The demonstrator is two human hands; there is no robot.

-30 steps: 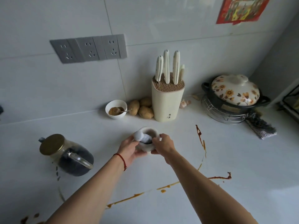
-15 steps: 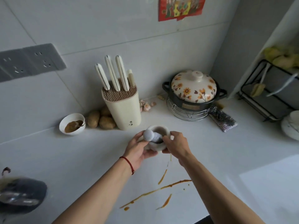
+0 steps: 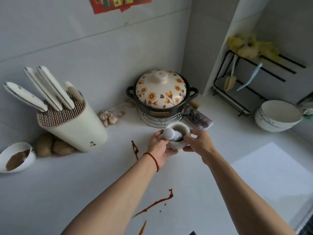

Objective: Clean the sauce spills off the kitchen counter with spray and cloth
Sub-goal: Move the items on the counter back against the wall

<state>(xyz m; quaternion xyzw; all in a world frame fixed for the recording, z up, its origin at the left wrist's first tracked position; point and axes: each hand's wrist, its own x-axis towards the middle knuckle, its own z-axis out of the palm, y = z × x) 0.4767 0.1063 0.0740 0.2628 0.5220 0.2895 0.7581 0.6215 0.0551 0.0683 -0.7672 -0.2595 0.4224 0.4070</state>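
Both hands point(image 3: 199, 143) grip mortar point(image 3: 177, 133); knife block point(image 3: 76, 131) print unreadable.

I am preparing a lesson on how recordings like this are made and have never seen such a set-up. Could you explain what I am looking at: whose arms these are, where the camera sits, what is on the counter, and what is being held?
No machine here: a person wears one wide-angle camera on the head, looking down at their own arms. The left hand and right hand grip a stone mortar with its pestle inside. On the white counter lie brown sauce streaks, a knife block, potatoes, garlic, a small bowl of brown paste, a flowered lidded pot on a wire stand, a scouring cloth and stacked white bowls. No spray bottle shows.
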